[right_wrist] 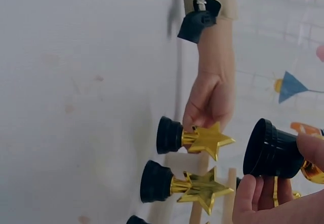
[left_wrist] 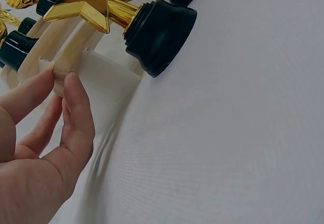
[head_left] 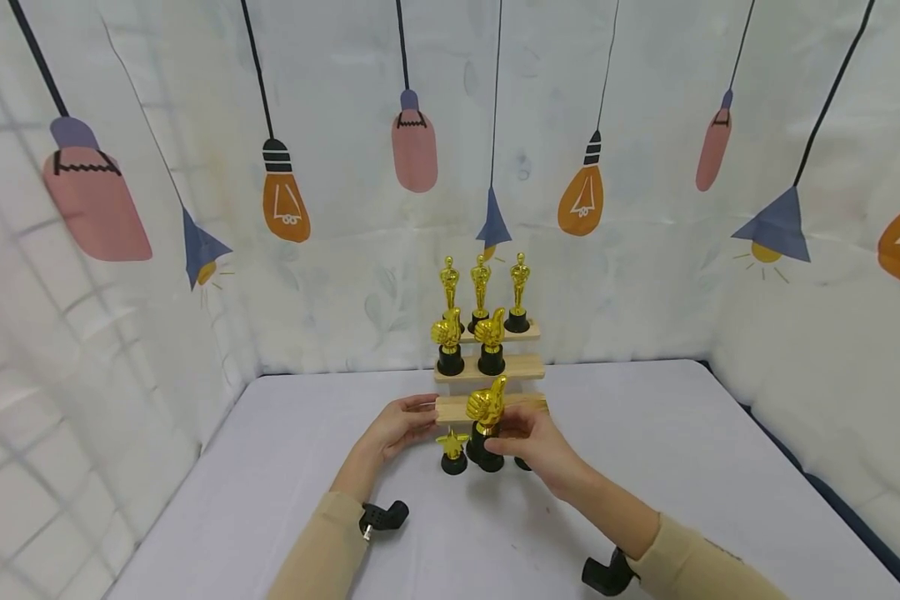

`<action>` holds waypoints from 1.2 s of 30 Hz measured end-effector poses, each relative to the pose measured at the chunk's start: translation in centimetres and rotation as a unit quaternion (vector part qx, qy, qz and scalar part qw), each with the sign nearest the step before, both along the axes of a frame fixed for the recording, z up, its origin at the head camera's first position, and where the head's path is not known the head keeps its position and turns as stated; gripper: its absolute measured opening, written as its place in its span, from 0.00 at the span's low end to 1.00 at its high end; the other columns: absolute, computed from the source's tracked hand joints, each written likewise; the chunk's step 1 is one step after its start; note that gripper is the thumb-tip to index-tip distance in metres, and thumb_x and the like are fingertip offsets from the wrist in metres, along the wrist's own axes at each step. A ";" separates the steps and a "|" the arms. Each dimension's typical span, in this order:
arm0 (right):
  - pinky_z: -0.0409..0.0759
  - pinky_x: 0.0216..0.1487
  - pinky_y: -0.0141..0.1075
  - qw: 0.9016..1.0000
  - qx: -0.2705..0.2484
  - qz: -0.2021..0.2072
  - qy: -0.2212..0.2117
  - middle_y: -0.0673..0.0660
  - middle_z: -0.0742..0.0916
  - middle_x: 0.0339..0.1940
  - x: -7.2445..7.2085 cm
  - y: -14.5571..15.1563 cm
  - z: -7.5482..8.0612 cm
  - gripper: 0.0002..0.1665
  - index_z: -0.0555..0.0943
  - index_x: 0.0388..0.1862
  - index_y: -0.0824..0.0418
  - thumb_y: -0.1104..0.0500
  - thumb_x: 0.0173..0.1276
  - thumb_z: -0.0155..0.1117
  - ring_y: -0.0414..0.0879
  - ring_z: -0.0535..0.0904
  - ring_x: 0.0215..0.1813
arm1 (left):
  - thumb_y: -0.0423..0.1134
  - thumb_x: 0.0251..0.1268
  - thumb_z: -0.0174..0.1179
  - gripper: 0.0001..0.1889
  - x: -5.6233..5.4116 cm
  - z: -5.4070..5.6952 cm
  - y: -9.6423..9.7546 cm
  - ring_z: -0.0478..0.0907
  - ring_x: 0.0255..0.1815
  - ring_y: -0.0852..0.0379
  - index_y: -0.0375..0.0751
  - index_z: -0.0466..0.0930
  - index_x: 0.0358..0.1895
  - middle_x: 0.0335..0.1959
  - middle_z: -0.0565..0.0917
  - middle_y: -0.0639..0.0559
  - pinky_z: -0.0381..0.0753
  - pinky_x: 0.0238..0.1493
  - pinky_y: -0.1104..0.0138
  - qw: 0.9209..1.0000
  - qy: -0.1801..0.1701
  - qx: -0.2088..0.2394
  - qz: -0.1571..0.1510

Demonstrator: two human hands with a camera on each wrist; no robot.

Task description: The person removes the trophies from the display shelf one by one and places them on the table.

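Along the lowest shelf [head_left: 452, 408]: from my distant station I saw the left hand [head_left: 401, 425] pinching its left end between thumb and fingers, with a white panel [left_wrist: 104, 77] under that end.
Held trophy [head_left: 486, 406]: a gold thumbs-up on a black base, upright before the shelf's front edge, close to its middle; the right hand [head_left: 540, 450] had thumb and fingers clamped on the base.
Hands: apart from each other, the left at the shelf's end, the right beside the trophy.
Top shelf [head_left: 531, 332]: it carried three gold figure trophies [head_left: 519, 283] in a row, the last near its right end.
Middle shelf [head_left: 525, 367]: it bore two thumbs-up trophies [head_left: 490, 333], one near the left end, one about halfway along; pale wood showed towards the right end.
Star trophies: two gold stars [right_wrist: 207, 140] on black bases stood on the table before the lowest shelf; of a third piece in their row I made out only a black base [right_wrist: 136, 220].
Table [head_left: 270, 433]: a white cover ran to its far corners, and the shelves stood by the far edge; a dark strip [head_left: 832, 492] followed the right edge.
Backdrop [head_left: 345, 275]: pale fabric rose behind, printed with pink lamps [head_left: 414, 150], blue shades and orange bulbs [head_left: 581, 200].
Sleeves [head_left: 322, 542]: beige, a black wrist camera [head_left: 382, 517] by each cuff.
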State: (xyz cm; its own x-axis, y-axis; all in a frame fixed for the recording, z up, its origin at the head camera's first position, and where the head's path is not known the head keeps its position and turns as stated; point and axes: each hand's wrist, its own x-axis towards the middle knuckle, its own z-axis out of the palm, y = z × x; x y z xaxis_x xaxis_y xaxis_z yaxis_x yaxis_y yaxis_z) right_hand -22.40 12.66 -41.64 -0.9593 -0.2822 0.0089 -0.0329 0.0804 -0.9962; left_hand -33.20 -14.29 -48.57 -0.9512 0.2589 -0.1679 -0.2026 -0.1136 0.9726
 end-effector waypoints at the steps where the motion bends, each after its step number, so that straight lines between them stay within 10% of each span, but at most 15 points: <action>1: 0.80 0.53 0.38 1.000 0.000 0.001 -0.002 0.60 0.84 0.52 0.1 -0.1 -0.1 0.25 0.79 0.58 0.70 0.64 0.65 0.76 0.52 0.78 0.50 | 0.27 0.71 0.64 0.26 0.0 0.0 0.0 0.83 0.50 0.51 0.28 0.72 0.70 0.62 0.79 0.35 0.85 0.50 0.63 1.000 -0.001 0.000 -0.001; 36: 0.81 0.52 0.39 0.999 0.007 0.003 -0.039 0.58 0.83 0.51 1.7 -3.0 -3.0 0.28 0.79 0.57 0.71 0.69 0.58 0.79 0.50 0.76 0.50 | 0.26 0.72 0.62 0.26 -0.1 -0.1 -0.1 0.84 0.48 0.53 0.27 0.69 0.71 0.61 0.79 0.35 0.86 0.48 0.64 1.000 0.002 0.008 -0.011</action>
